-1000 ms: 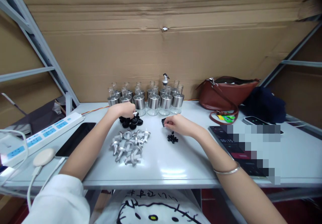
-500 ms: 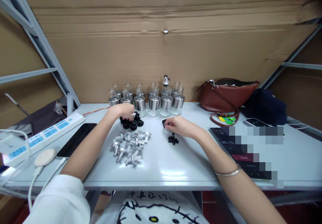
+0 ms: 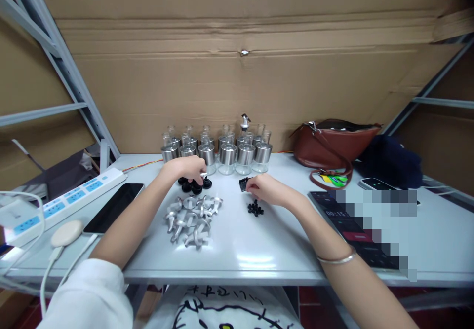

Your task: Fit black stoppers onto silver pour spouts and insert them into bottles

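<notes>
My left hand is closed over a heap of black round caps, its fingertips pinching a small silver part among them. My right hand is closed too, pinching a small black piece at its fingertips. A cluster of tiny black rings lies just in front of the right hand. Between and in front of both hands lies a pile of silver metal spouts. Behind them stand two rows of glass bottles with steel collars; one bottle carries a fitted pourer.
On the left lie a black phone, a white power strip and a round beige charger pad. At the right sit a brown bag, a dark cloth, a tablet showing a timer and another phone. Cardboard backs the shelf.
Both hands stay at the same spots with only small finger movements. The camera has tilted slightly, so everything sits a little lower in view.
</notes>
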Motion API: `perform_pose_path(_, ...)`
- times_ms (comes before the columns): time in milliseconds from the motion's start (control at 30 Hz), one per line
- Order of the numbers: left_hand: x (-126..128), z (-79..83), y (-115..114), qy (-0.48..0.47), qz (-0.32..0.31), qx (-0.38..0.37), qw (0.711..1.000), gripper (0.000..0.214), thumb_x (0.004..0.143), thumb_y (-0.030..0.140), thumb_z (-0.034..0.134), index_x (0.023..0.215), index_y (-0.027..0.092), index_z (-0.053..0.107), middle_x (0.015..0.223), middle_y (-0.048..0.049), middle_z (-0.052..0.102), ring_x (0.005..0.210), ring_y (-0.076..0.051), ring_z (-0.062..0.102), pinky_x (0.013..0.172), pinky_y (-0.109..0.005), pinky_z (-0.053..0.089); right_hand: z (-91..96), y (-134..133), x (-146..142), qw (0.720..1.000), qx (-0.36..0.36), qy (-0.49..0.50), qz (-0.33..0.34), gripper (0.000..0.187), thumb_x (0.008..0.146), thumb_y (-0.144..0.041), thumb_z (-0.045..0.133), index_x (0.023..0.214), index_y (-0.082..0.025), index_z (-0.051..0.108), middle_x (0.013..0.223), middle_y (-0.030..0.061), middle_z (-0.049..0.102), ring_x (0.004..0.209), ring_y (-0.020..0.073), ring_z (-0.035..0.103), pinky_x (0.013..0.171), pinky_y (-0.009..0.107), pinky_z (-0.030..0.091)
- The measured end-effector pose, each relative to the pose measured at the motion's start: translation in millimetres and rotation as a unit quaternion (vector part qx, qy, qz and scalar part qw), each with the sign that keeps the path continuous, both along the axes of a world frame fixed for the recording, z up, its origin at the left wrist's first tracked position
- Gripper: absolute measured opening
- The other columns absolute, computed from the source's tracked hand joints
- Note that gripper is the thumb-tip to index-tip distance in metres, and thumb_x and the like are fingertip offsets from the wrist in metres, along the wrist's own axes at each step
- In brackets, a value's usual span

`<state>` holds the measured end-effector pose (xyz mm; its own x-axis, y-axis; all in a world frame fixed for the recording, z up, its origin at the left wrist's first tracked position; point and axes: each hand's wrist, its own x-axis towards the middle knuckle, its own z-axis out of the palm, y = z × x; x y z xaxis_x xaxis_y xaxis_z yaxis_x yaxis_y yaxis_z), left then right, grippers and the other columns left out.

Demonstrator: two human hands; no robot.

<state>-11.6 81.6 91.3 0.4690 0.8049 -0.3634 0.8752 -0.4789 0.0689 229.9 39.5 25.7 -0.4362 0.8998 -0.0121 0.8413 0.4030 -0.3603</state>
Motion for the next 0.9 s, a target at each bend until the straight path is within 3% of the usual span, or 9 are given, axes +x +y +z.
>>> perform_pose_path(233,-2.5,-0.1,1.3,0.013,0.004,0.001,1.0,0.005,0.065,0.017,0.057,0.067,0.016,0.061,0.053,0.001,0.057,0.052,-0.012,0.055,0.045,-0.018,0.031,-1.0,1.7,3.6,1.0,-0.02,-0.008,-0.003,0.025,0.072,-0.003,0.049,0.082,-0.013,0.07,0.074,0.0069,0.07,0.062,0.0153,0.06,0.06,0.023,0.043)
perform_pose_path(567,-2.0,-3.2,3.5,0.021,0.0,0.001,1.0,0.007,0.065,0.016,0.055,0.068,0.015,0.062,0.054,0.0,0.058,0.054,-0.013,0.055,0.05,-0.02,0.034,0.1,-1.5,1.6,0.995,-0.101,0.01,-0.008,0.027,0.067,0.001,0.044,0.075,-0.013,0.065,0.06,0.0033,0.065,0.054,0.0151,0.063,0.058,0.022,0.046)
perform_pose_path(733,-5.8,5.2,0.3,0.009,0.001,0.022,1.0,0.011,0.074,0.026,0.055,0.077,0.016,0.059,0.067,-0.0026,0.062,0.063,-0.015,0.057,0.055,-0.021,0.036,1.7,-2.2,0.8,1.0,-0.024,0.018,-0.002,0.025,0.071,-0.001,0.044,0.077,-0.013,0.064,0.064,0.0036,0.065,0.056,0.0135,0.059,0.057,0.022,0.041)
perform_pose_path(800,-6.2,9.8,-6.4,-0.061,-0.008,0.077,0.995,0.021,0.079,0.032,0.054,0.093,0.018,0.056,0.085,-0.0047,0.063,0.075,-0.016,0.057,0.061,-0.022,0.038,4.4,-4.2,-3.8,0.998,0.036,0.054,0.008,0.023,0.075,-0.003,0.044,0.078,-0.014,0.064,0.066,0.0033,0.065,0.058,0.0131,0.057,0.058,0.022,0.04)
perform_pose_path(900,-1.4,10.5,-25.0,-0.199,-0.036,0.146,0.968,0.044,0.075,0.032,0.062,0.112,0.02,0.042,0.102,-0.0061,0.057,0.086,-0.017,0.055,0.069,-0.023,0.04,10.7,-10.6,-17.1,0.982,0.117,0.14,0.049,0.017,0.087,-0.021,0.046,0.094,-0.015,0.061,0.072,0.0026,0.065,0.063,0.0131,0.057,0.061,0.022,0.041)
